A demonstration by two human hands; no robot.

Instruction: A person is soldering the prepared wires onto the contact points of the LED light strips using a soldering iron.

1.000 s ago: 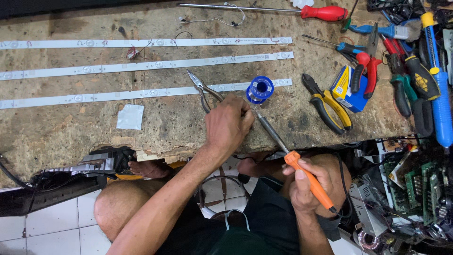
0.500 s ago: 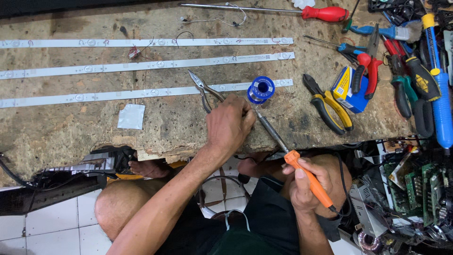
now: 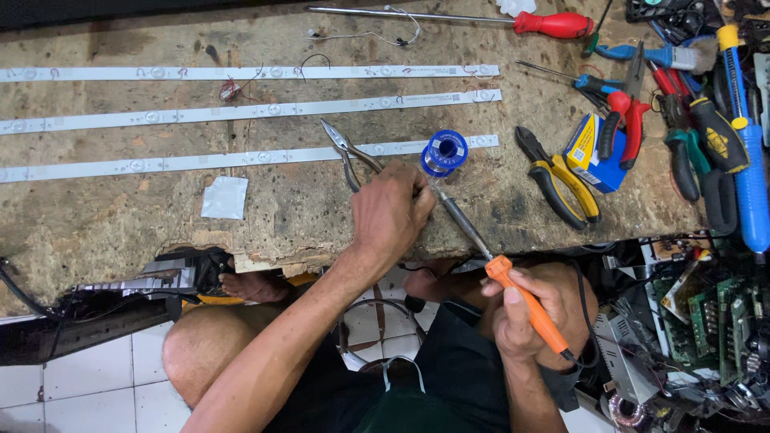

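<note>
Three long white light strips point(image 3: 241, 108) are lying across the desk point(image 3: 120, 216). The left hand point(image 3: 391, 212) is pressing down near the desk's front edge, fingers curled by the blue solder spool point(image 3: 443, 152). The right hand point(image 3: 521, 313) is squeezing the orange soldering iron point(image 3: 489, 269), its tip pointing at the spool.

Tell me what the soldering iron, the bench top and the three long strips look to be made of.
Soldering iron: orange handle, likely matte plastic, with a grey metal shaft. Bench top: probably bare wood, rough, stained, its front edge chipped. Strips: thin, white and flat with small round lenses; possibly coated metal or board, hard to tell.
</note>
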